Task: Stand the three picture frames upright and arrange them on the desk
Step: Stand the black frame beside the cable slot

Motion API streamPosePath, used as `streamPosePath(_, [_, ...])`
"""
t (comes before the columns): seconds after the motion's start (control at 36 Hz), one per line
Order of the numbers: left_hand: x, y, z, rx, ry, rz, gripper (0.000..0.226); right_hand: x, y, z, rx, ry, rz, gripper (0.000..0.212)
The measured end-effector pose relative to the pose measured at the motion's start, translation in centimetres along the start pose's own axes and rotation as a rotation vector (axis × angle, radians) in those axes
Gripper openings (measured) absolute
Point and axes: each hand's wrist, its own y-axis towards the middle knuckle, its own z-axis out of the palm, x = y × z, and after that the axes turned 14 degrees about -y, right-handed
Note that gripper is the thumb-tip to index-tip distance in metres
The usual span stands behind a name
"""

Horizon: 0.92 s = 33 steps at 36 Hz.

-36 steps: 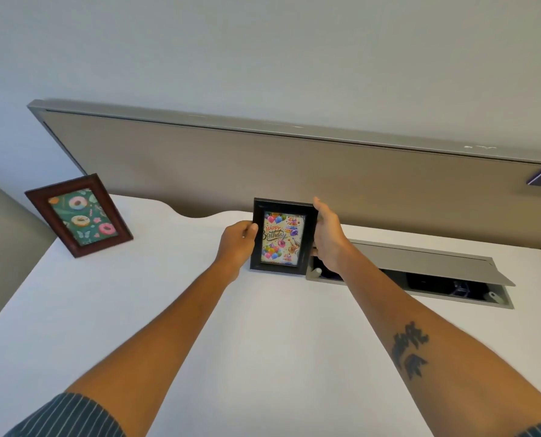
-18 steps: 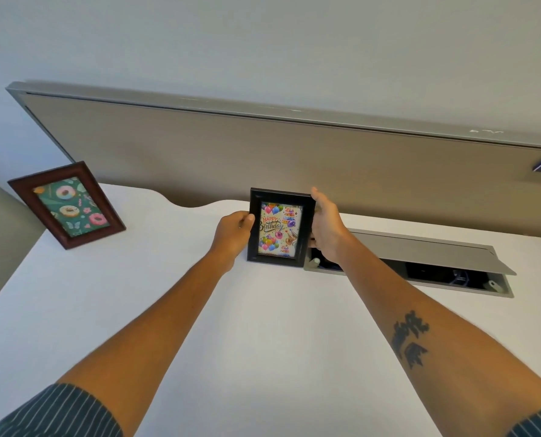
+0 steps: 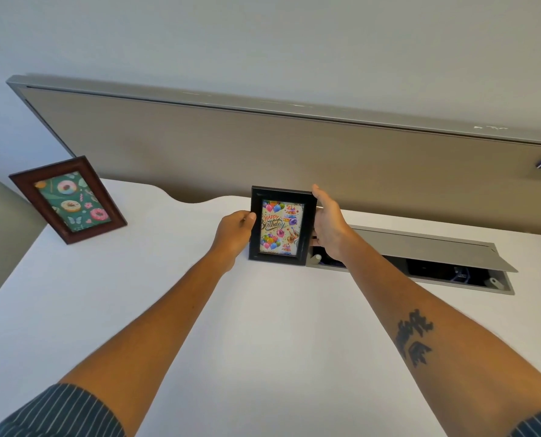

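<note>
A person stands at the white surface (image 3: 263, 326) with both arms stretched forward, holding a small black frame (image 3: 281, 226) between their hands. The left hand (image 3: 234, 230) is curled against the frame's left edge, thumb on the front border and the other fingers out of sight behind it. The right hand (image 3: 327, 225) lies flat along the right edge, fingers (image 3: 318, 193) reaching to the top corner. Both hands are closed on the frame, one to each side.

The frame sits near the back of the surface, about midway across, just left of an open cable hatch (image 3: 420, 247) set into the top. Its bottom edge looks to be touching the surface, though I cannot tell whether a rear stand is out. It stands in portrait, long axis vertical, with the birthday picture facing the person.

I judge it to be light and stiff, with a smooth moulding and very likely a glass or clear plastic front, so it could slip or crack if it tipped. The side edges, where the hands already are, seem the right place to hold it, clear of the pane.

Well to the left, a brown frame (image 3: 67, 200) with a doughnut print already stands upright, also in portrait, leaning back and turned a little inward. A third frame is not in sight.
</note>
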Motion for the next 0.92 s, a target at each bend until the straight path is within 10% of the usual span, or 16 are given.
streamPosePath(0.28, [0.3,-1.6,-0.3,-0.052,0.004,0.034,0.053,-0.6,-1.9,-0.5,-0.105,-0.126,-0.104,0.074])
streamPosePath(0.5, [3.5,-6.5,-1.4,-0.087,0.256,0.216,0.073,-5.3,-6.0,-0.3,-0.576,-0.962,-0.511,0.063])
streamPosePath(0.92, [5.3,-20.5,-2.6,-0.029,0.619,0.443,0.088,-13.2,-19.0,1.1,-0.634,-1.279,-0.549,0.076])
